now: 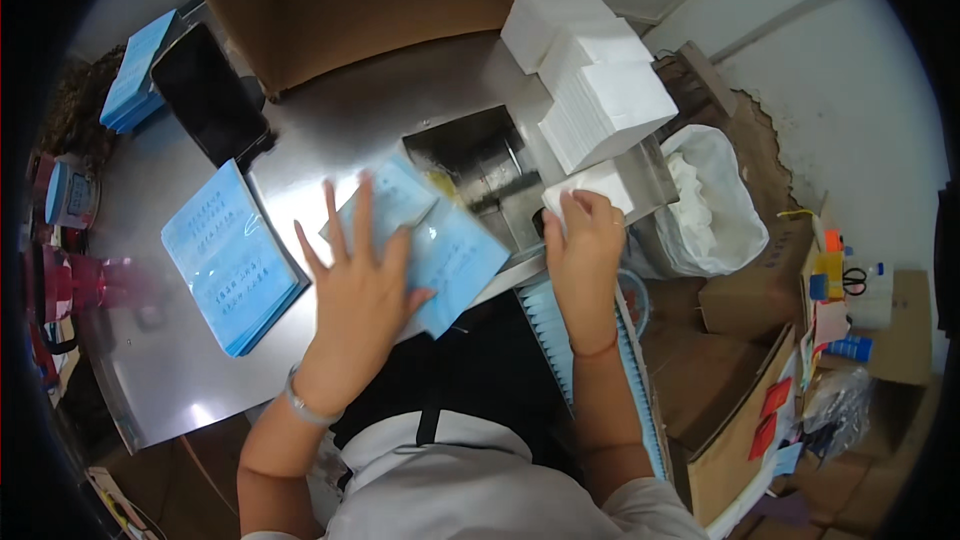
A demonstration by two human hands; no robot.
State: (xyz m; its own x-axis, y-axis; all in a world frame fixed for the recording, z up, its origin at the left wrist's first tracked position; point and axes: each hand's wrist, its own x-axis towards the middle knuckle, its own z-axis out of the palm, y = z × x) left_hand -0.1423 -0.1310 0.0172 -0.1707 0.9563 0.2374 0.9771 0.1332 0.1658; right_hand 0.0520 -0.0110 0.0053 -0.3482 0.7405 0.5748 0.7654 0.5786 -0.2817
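Note:
My left hand [355, 295] is open, its fingers spread over loose blue printed plastic packets [462, 265] at the table's near edge. One packet under the fingers is blurred and looks folded or overlapped by another. My right hand [583, 265] is closed, thumb and fingers pinching the near edge of a small stack of white folded paper napkins [603, 182]. How many napkins it grips is hidden. Taller white napkin stacks [610, 105] rise just beyond that hand. A neat pile of blue packets [228, 260] lies to the left of my left hand.
A recessed metal opening [475, 160] interrupts the steel table [330, 125]. A dark phone [210, 95] stands at the far left, beside more blue packets [140, 70]. An open cardboard box [400, 25] occupies the back. A white-lined bin [735, 210] stands on the right.

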